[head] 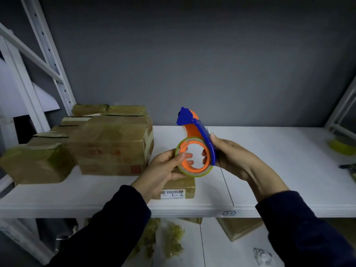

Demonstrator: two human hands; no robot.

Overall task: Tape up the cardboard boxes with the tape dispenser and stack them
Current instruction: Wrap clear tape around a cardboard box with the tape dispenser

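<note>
A blue and orange tape dispenser (194,132) with a yellowish tape roll (198,173) is held up over the white shelf (115,193). My left hand (165,170) grips the roll's left side, thumb on its rim and fingertips inside the ring. My right hand (237,160) grips the dispenser's blue back edge, fingertips showing inside the ring. A small cardboard box (181,186) with a white label lies on the shelf under my left hand, partly hidden. Several taped cardboard boxes (109,143) are piled at the shelf's left.
White shelf uprights (48,60) rise at the left. A green tape roll (342,146) lies at the shelf's far right edge. On the lower shelf lie crumpled tape scraps (171,239) and another box (240,228).
</note>
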